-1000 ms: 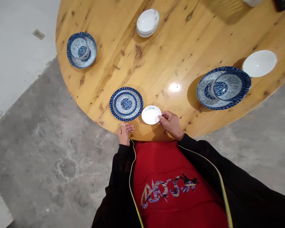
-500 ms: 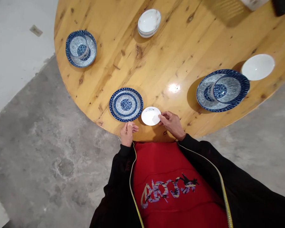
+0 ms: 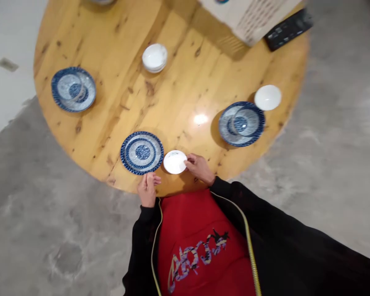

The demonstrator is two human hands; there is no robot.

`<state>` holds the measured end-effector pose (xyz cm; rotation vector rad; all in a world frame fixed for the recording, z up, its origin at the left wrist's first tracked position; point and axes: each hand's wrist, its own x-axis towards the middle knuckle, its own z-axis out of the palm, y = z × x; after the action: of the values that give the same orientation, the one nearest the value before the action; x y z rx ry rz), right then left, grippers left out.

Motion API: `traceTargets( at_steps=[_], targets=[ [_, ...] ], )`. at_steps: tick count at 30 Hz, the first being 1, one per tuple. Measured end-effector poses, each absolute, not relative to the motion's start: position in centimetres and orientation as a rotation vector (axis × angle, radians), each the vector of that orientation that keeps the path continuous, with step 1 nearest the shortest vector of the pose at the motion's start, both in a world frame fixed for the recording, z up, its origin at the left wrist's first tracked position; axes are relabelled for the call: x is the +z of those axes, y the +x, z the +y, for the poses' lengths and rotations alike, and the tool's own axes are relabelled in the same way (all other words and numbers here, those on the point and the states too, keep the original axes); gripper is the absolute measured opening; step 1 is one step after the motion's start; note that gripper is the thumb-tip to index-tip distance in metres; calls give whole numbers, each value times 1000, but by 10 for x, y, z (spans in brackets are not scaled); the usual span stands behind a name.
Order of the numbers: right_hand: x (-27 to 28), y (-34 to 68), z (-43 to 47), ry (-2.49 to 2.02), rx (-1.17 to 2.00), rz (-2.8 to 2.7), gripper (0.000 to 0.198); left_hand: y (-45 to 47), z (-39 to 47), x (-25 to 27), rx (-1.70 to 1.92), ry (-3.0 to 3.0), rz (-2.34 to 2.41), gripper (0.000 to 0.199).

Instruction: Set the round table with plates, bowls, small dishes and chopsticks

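Toward the near edge of the surface [image 3: 172, 102]: small white dish [image 3: 174, 162], pinched at its right rim by the right hand [image 3: 200, 168]; probably light, stiff, slick and breakable, best taken by the rim. Just left, blue-patterned plate [image 3: 142, 152]; at its near rim, left hand [image 3: 147, 190], loosely curled, any grip impossible to tell.

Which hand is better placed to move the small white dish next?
Probably the right hand: its fingers are at the rim of the small white dish, while the left hand is by the blue-patterned plate.
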<state>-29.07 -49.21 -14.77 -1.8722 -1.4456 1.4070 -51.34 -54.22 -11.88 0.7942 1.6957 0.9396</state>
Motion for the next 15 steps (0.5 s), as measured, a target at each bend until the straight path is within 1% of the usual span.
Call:
traceTargets(
  at_steps=[12, 15],
  targets=[
    [-142, -291, -490, -1899, 1410, -1465, 9, -508, -531, -112, 903, 876, 1747, 41],
    [-140, -290, -494, -1870, 1360, -1557, 14, -505, -534, -108, 901, 912, 1722, 42]
  ],
)
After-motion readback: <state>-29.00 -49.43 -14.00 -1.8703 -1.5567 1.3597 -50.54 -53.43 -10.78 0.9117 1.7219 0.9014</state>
